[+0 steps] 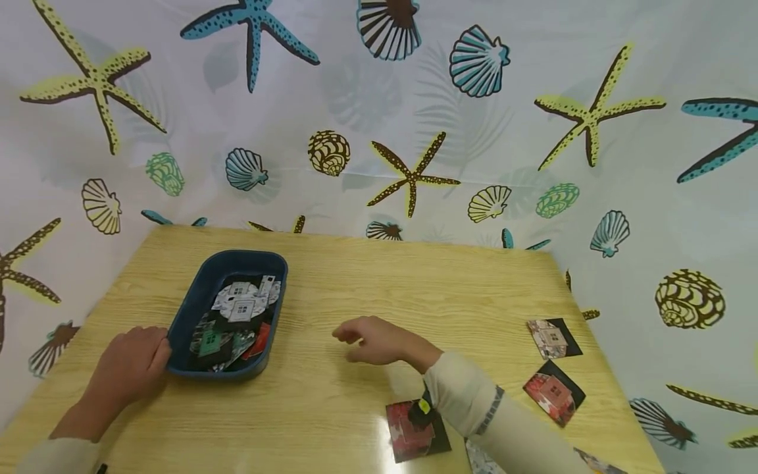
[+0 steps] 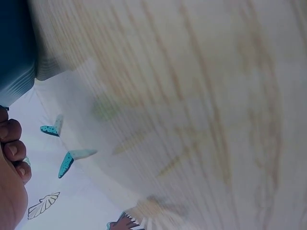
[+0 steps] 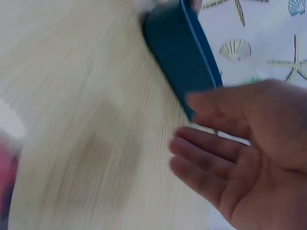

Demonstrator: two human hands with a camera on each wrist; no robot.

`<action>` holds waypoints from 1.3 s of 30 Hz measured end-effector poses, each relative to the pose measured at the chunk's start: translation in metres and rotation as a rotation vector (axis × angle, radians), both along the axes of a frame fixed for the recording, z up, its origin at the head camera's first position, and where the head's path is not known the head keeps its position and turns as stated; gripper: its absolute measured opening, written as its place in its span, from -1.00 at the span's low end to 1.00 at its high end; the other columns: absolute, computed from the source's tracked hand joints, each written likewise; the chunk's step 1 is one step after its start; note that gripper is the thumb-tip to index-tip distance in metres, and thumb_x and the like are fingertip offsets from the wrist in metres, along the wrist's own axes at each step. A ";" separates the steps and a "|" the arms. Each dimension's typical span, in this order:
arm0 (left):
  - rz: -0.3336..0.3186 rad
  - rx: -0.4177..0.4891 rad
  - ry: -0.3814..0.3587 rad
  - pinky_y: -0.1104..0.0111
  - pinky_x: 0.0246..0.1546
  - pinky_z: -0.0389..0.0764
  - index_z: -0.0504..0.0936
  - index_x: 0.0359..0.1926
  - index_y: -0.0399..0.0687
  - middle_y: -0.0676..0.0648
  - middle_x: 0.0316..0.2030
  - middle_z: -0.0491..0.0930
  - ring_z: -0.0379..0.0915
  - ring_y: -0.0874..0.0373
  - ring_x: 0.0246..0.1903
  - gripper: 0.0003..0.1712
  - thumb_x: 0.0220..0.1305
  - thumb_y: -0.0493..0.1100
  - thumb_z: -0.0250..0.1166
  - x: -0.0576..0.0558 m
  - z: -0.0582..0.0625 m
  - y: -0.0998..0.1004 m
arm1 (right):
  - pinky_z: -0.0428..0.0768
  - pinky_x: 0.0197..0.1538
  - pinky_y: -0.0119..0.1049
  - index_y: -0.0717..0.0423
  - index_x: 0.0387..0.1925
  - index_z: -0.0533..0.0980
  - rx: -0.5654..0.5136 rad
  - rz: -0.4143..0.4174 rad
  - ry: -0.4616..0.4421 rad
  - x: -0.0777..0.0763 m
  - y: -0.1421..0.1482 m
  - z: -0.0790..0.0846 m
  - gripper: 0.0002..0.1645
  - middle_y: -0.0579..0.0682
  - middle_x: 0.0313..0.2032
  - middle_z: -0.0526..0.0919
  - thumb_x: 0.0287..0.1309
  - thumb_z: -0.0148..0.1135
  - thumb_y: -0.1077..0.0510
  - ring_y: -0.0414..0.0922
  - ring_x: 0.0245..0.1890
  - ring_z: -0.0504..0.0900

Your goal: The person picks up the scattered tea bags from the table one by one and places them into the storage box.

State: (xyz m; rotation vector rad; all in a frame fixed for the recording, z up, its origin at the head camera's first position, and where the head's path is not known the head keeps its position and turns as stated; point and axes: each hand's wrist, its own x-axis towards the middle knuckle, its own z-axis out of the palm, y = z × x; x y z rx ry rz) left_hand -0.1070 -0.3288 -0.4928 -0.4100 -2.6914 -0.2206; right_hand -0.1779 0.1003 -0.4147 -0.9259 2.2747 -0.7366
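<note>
A dark blue plastic bin (image 1: 276, 342) stands on the left part of the table, with several flat printed pieces (image 1: 241, 309) in white, black, green and red lying inside it. My left hand (image 1: 131, 362) grips the near left corner of its rim; in the left wrist view curled fingers (image 2: 14, 143) show just beside the bin wall. To the right of the bin, my right hand (image 1: 379, 340) hovers over the table with loosely bent fingers and nothing in them. A red and black square printed piece (image 1: 408, 431) lies below the right wrist, partly hidden by it.
Toward the right edge of the wooden table (image 1: 379, 276) lie a pale and black square piece (image 1: 555, 338) and a red and black one (image 1: 554, 393). More pieces are partly covered by the right sleeve (image 1: 497, 415). A shell-patterned cloth (image 1: 331, 85) hangs behind the table.
</note>
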 end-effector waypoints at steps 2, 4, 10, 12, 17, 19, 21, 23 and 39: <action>0.001 -0.005 0.001 0.41 -0.50 -0.03 0.21 -0.63 0.07 0.13 -0.66 0.09 -0.11 0.26 -0.61 -0.60 0.37 -0.29 -0.01 -0.001 0.000 0.000 | 0.54 0.24 -0.03 0.23 0.24 0.47 0.089 0.029 0.054 0.006 0.023 0.002 -0.53 0.15 0.22 0.58 0.33 0.17 0.22 0.11 0.25 0.56; -0.001 -0.004 -0.002 0.41 -0.50 -0.03 0.20 -0.63 0.06 0.12 -0.66 0.09 -0.11 0.25 -0.62 -0.60 0.37 -0.29 -0.01 -0.001 0.000 0.000 | 0.60 0.13 0.00 0.19 0.11 0.57 0.180 0.017 0.114 0.016 0.043 0.004 -0.61 0.11 0.13 0.65 0.26 0.26 0.21 0.10 0.16 0.62; -0.018 0.007 0.020 0.41 -0.50 -0.02 0.19 -0.65 0.06 0.13 -0.67 0.08 -0.12 0.26 -0.62 -0.59 0.35 -0.31 0.00 -0.002 0.000 -0.001 | 0.65 -0.11 -0.14 0.06 -0.08 0.62 0.294 -0.008 0.210 0.053 0.086 0.001 -0.63 -0.03 -0.05 0.67 0.05 0.47 0.11 -0.04 -0.07 0.67; -0.024 0.016 0.030 0.41 -0.51 -0.02 0.19 -0.65 0.06 0.12 -0.68 0.07 -0.14 0.27 -0.63 -0.59 0.34 -0.31 0.00 -0.002 0.001 -0.002 | 0.65 -0.13 -0.20 0.03 -0.05 0.60 0.276 0.014 0.230 0.062 0.096 -0.004 -0.58 -0.07 -0.07 0.65 0.03 0.49 0.06 -0.10 -0.11 0.66; -0.019 0.014 0.019 0.41 -0.51 -0.03 0.19 -0.66 0.06 0.12 -0.68 0.07 -0.14 0.27 -0.63 -0.58 0.36 -0.31 -0.02 -0.002 0.002 -0.004 | 0.62 -0.15 -0.32 0.01 0.10 0.53 0.208 0.051 0.290 0.074 0.107 -0.020 -0.34 -0.12 -0.04 0.55 -0.06 0.56 -0.01 -0.22 -0.13 0.60; -0.017 0.010 0.012 0.41 -0.51 -0.03 0.19 -0.65 0.06 0.13 -0.68 0.08 -0.14 0.28 -0.63 -0.58 0.36 -0.30 -0.02 -0.001 0.002 -0.004 | 0.58 -0.15 -0.38 0.01 0.17 0.49 0.182 0.068 0.318 0.075 0.106 -0.026 -0.23 -0.13 -0.02 0.50 -0.10 0.59 -0.05 -0.28 -0.14 0.52; -0.023 0.014 0.014 0.41 -0.51 -0.03 0.20 -0.65 0.07 0.13 -0.68 0.08 -0.15 0.28 -0.63 -0.59 0.36 -0.30 -0.02 0.000 0.002 -0.003 | 0.54 -0.17 -0.42 0.02 0.21 0.47 0.168 0.085 0.358 0.076 0.105 -0.031 -0.15 -0.13 -0.01 0.48 -0.14 0.61 -0.10 -0.31 -0.16 0.45; -0.028 0.012 0.017 0.41 -0.50 -0.03 0.20 -0.64 0.06 0.13 -0.67 0.08 -0.15 0.29 -0.62 -0.59 0.36 -0.30 -0.02 0.000 0.002 -0.002 | 0.52 -0.18 -0.43 0.02 0.22 0.46 0.161 0.091 0.384 0.077 0.103 -0.035 -0.11 -0.14 -0.03 0.47 -0.16 0.62 -0.13 -0.33 -0.19 0.40; -0.015 0.002 0.010 0.41 -0.50 -0.03 0.21 -0.63 0.05 0.12 -0.67 0.08 -0.14 0.27 -0.62 -0.61 0.36 -0.30 -0.02 0.000 0.002 -0.002 | 0.43 -0.18 -0.48 -0.03 -0.32 0.50 0.021 0.134 0.087 0.066 0.096 -0.035 -0.70 -0.26 -0.40 0.52 -0.01 0.50 0.17 -0.46 -0.40 0.37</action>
